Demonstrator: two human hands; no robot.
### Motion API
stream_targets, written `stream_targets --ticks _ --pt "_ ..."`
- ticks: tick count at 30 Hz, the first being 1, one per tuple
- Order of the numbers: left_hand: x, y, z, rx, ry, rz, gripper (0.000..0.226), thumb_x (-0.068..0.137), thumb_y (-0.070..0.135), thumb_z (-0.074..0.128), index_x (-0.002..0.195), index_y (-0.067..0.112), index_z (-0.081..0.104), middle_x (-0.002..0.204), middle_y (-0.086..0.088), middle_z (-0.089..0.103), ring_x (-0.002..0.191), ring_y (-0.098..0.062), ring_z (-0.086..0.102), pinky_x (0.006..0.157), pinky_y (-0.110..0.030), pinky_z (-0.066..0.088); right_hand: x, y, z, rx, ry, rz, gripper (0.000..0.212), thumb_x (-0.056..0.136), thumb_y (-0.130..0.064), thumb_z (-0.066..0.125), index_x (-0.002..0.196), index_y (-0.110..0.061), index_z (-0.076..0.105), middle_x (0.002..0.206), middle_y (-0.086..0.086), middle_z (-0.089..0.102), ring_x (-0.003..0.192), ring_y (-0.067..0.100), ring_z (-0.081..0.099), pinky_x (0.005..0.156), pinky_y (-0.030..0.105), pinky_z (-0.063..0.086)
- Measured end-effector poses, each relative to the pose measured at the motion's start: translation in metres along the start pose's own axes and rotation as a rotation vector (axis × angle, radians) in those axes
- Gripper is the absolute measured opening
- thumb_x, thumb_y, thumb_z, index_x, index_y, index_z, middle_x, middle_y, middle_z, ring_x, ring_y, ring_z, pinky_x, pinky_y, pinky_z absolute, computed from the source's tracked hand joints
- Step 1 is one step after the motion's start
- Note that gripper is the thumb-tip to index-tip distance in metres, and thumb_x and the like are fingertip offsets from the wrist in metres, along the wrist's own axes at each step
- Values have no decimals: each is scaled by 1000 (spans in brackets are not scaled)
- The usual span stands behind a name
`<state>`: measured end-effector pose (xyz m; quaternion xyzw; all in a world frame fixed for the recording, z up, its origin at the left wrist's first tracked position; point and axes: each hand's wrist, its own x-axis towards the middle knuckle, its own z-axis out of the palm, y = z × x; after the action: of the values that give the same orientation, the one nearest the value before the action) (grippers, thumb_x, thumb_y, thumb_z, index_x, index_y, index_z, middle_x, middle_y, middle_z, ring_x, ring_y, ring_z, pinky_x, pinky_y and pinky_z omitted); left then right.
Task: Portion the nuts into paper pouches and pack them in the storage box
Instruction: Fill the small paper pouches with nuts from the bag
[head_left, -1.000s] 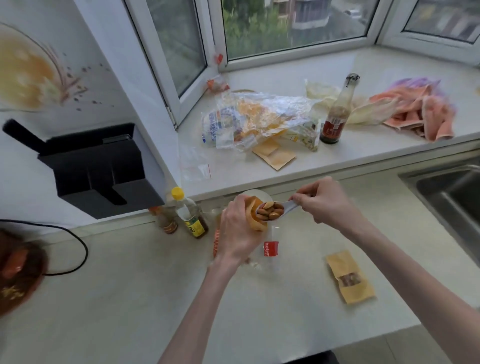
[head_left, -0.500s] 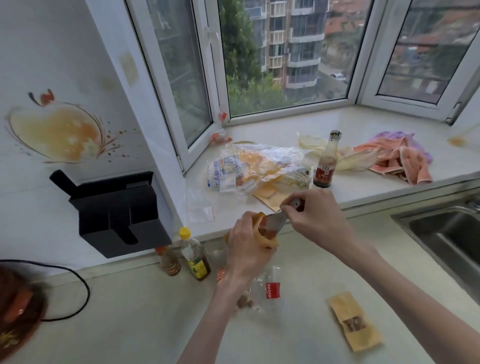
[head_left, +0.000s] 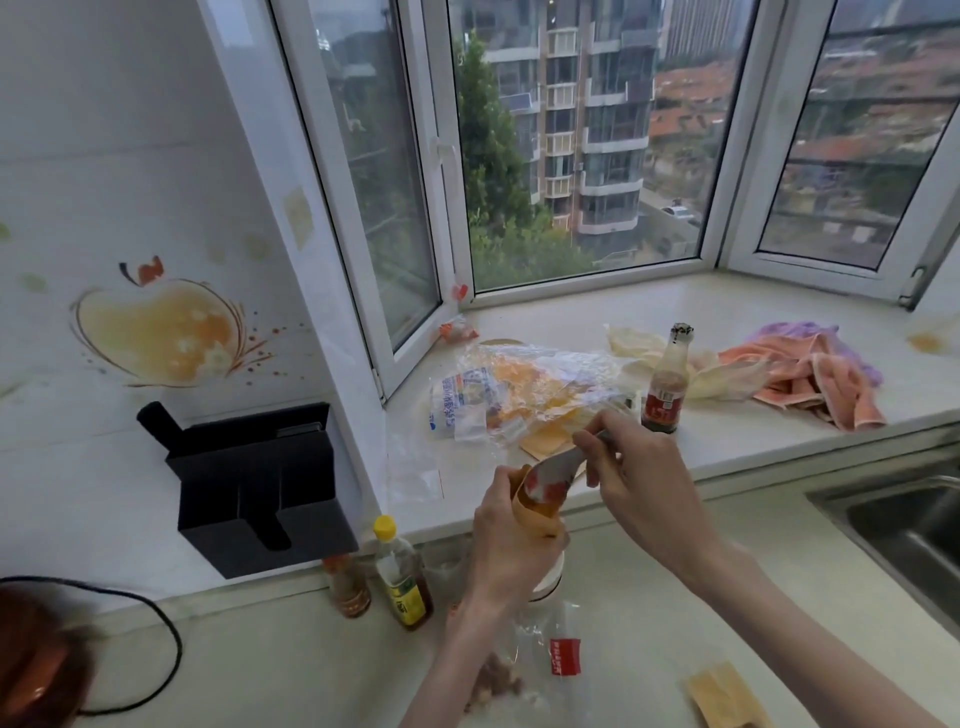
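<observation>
The left hand (head_left: 511, 540) is raised above the pale kitchen counter (head_left: 260, 670) with its fingers and thumb curled round a small orange-brown paper pouch (head_left: 535, 506). The pouch stands upright in this grip, its open mouth facing up and toward the right; the lower part of the pouch is enclosed by the hand, and only the upper part shows above the thumb.

The right hand (head_left: 631, 480) pinches the handle of a white spoon (head_left: 553, 473) between thumb and fingers. The handle runs up and to the right into that hand. The spoon's bowl is tilted downward and sits inside the pouch mouth, touching or just beside the paper rim. Whether any nuts remain in the bowl cannot be told.

Directly beneath the left hand, part of a round white container (head_left: 545, 584) shows on the counter. Nearer the camera lies a clear plastic bag with a red label (head_left: 563, 657), with brown nuts (head_left: 498, 680) visible inside it beside the left forearm. A second flat orange-brown paper pouch (head_left: 727, 696) lies on the counter at the bottom right, well apart from both hands.

On the windowsill (head_left: 727, 312) behind the hands are a crumpled clear plastic bag (head_left: 519, 395) and a brown glass bottle (head_left: 667, 382).
</observation>
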<state>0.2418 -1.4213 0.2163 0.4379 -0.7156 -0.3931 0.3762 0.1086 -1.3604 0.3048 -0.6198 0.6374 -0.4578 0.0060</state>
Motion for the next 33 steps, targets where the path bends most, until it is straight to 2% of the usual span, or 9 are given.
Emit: stream_targets --ticks 6,13,16,18,22,24,27,30,33 --pt "4 2 -5 -16 -1 35 45 64 18 74 93 38 46 83 10 60 74 -3 59 58 -16 49 1 0 5 -64 45 -35 20 95 -21 55 77 -14 54 72 -2 57 62 17 56 57 39 48" --pt "6 2 2 -8 -36 66 49 63 16 73 94 41 45 84 9 61 76 -8 60 57 -17 50 0 7 10 187 122 116 17 96 -8 54 82 -17 56 74 -10 68 75 4 64 67 21 50" --pt "6 -4 3 -4 -64 45 48 65 15 75 95 38 46 84 7 60 74 -7 59 57 -16 49 1 5 8 376 175 191 15 98 -8 49 89 -17 57 73 -2 71 75 10 69 68 32 57" --pt "5 -10 1 -15 -68 8 43 69 15 76 95 33 47 82 6 58 69 -1 57 56 -14 47 3 3 3 452 247 178 16 99 -11 47 89 -21 55 70 1 70 70 14 69 65 28 57" --pt "4 -17 -6 -86 -26 -69 41 73 18 78 95 31 45 81 1 59 64 6 56 51 -9 44 5 10 -3 464 282 180 22 98 -3 46 88 -20 54 59 -3 54 55 16 53 57 37 50" --pt "6 -16 -9 -121 -28 -114 43 74 21 80 97 30 44 82 2 59 63 10 56 51 -7 43 0 20 3 365 232 199 22 97 -1 46 87 -18 55 60 -7 48 54 14 45 55 41 42" --pt "9 -12 -12 -184 -28 -180 46 73 30 83 98 29 45 84 4 59 63 13 56 52 -6 43 -17 30 19 213 52 196 19 94 -2 52 86 -18 58 55 -12 45 50 4 43 51 19 34" --pt "14 -4 -13 -203 -27 -194 57 65 48 86 99 31 42 85 8 60 67 7 58 53 -9 42 -40 32 36 169 -215 164 11 89 -15 63 93 -25 60 49 -9 39 47 6 37 47 18 28" --pt "16 4 -11 -194 -44 -260 64 62 59 83 102 33 40 90 9 60 79 -2 60 62 -20 43 -54 28 46 203 -315 144 14 85 -28 67 88 -39 58 49 -10 37 48 7 34 48 17 27"
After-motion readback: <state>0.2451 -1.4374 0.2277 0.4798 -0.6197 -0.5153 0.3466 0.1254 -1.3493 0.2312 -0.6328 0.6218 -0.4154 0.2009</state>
